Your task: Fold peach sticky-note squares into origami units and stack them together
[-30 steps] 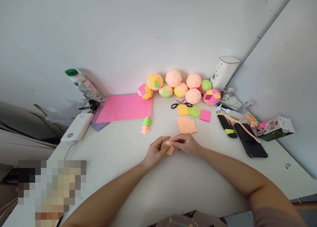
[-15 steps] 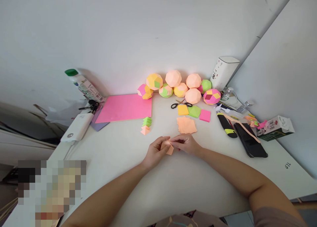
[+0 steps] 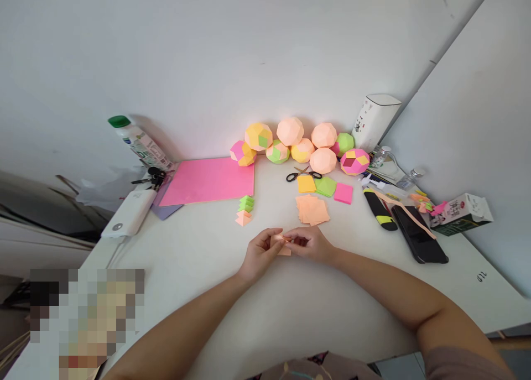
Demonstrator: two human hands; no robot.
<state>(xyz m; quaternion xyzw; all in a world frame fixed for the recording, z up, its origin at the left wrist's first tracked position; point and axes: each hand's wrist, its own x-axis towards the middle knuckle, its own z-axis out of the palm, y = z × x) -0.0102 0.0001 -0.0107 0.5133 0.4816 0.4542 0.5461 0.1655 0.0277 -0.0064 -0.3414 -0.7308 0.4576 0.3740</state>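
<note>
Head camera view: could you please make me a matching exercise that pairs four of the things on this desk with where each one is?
Things:
1. scissors
2. black smartphone
3. white power bank
4. small peach paper

Places:
A. pinched between the left hand and the right hand
B. far left, beside the keys
C. just in front of the paper balls
D. on the right, under a peach paper strip

Pairs: 1-C, 2-D, 3-B, 4-A
</note>
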